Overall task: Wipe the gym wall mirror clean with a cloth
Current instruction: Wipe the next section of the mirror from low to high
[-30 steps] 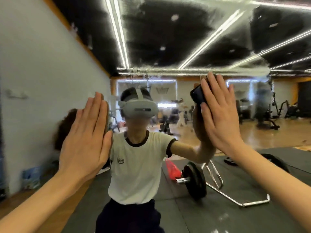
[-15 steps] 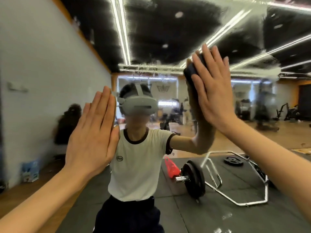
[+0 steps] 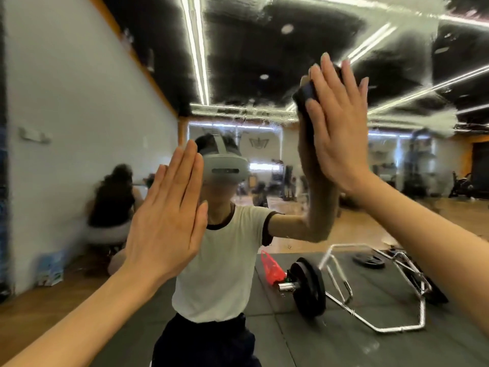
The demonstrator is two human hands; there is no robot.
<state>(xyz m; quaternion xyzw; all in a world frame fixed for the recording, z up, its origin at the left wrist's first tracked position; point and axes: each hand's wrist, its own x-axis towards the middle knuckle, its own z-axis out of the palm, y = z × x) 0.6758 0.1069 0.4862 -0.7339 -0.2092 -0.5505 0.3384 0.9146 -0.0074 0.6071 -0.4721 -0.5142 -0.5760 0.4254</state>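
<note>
The wall mirror [image 3: 251, 54] fills the whole view, with wet smeared streaks across its upper part. My right hand [image 3: 336, 128] presses flat, fingers straight, on a dark cloth [image 3: 304, 92] against the glass at upper right; only the cloth's left edge shows past my fingers. My left hand [image 3: 166, 221] lies flat on the mirror at lower left, fingers straight and together, holding nothing.
Everything else is reflection: a person in a white T-shirt and headset, a barbell [image 3: 308, 286] with a chrome hex frame on black mats, a red bag [image 3: 271, 268], a crouching person [image 3: 111, 207] by the white wall, gym machines far back.
My right hand has slid the cloth upward and a little left on the glass. My left hand has stayed flat on the mirror in about the same spot.
</note>
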